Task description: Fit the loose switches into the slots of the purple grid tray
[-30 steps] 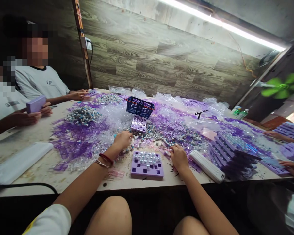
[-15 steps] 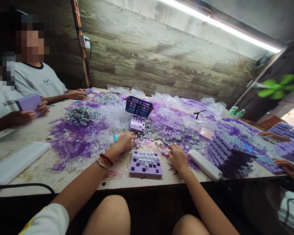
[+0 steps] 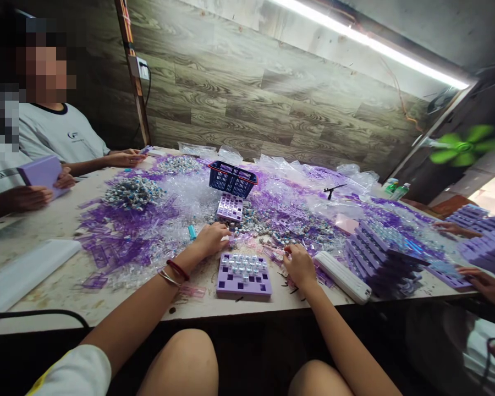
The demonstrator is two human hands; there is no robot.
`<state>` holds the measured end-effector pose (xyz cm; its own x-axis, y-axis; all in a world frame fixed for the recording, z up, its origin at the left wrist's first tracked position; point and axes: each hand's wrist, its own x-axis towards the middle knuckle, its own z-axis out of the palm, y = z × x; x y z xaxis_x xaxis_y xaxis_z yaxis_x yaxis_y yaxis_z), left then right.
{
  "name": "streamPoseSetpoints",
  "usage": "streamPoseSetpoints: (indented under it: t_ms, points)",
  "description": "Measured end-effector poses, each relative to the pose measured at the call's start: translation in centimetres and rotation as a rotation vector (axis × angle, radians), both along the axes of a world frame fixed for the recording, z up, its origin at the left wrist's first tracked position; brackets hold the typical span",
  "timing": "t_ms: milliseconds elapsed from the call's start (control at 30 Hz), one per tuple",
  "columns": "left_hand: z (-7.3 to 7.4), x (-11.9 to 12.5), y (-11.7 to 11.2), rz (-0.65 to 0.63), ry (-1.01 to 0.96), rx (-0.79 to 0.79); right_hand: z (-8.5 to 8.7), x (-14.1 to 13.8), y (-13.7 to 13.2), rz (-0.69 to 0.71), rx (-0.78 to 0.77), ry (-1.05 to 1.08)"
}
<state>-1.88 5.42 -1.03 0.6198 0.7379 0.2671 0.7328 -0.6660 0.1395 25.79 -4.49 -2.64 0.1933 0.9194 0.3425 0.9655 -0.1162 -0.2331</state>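
A light purple board (image 3: 244, 289) with square holes lies flat at the table's front, clear square pieces (image 3: 245, 265) sitting in its middle rows. Beyond its upper left corner is my left hand (image 3: 214, 240), fingers curled together at the edge of the loose parts; anything between them is too small to make out. To the board's right, my right hand (image 3: 299, 265) has its thumb and fingers drawn together beside pinkish clear strips (image 3: 275, 253). What those fingertips hold is hidden. A second purple board (image 3: 230, 207) leans against a dark blue basket (image 3: 232, 179).
Heaps of purple clear strips (image 3: 119, 234) and small white-blue parts (image 3: 132, 192) cover the table. On the right stand a long white case (image 3: 342, 276) and stacked purple boards (image 3: 381, 258). Co-workers' hands (image 3: 35, 192) hold a purple box at left; another co-worker's hand (image 3: 484, 286) is at right.
The whole view has shifted slightly left. Both my hands stay near the same spots, the left one still above the board and the right one beside the pinkish strips.
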Motion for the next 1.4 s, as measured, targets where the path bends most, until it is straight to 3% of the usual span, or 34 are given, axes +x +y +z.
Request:
streamPoseSetpoints:
  t_ms: [167, 300, 500, 633, 767, 1000, 1200, 1400]
  points:
    - [-0.4, 0.0, 0.2, -0.002, -0.039, -0.006, -0.3, 0.1, 0.0, 0.032, 0.003, 0.019]
    - [-0.4, 0.1, 0.2, 0.003, -0.029, 0.003, 0.1, 0.0, 0.0, 0.061, 0.117, 0.052]
    - [-0.4, 0.3, 0.1, 0.034, -0.044, -0.002, 2.2, -1.4, -0.6, 0.171, 0.168, 0.386]
    - [-0.6, 0.5, 0.1, 0.001, -0.097, -0.050, 3.5, -3.2, -1.5, 0.438, 0.048, 0.607]
    - [-0.6, 0.8, -0.2, 0.007, -0.105, -0.066, 4.1, -4.7, -2.4, 0.668, -0.042, 0.602]
    - [0.1, 1.2, -0.8, 0.101, -0.029, -0.015, 4.2, -5.8, -3.2, 0.712, -0.201, 0.458]
    - [0.7, 1.4, -1.1, 0.190, -0.039, 0.042, 4.2, -5.9, -3.5, 0.748, -0.180, 0.427]
    - [0.0, 1.3, -0.4, 0.082, -0.309, -0.004, 3.6, -5.6, -3.4, 0.713, -0.221, 0.466]
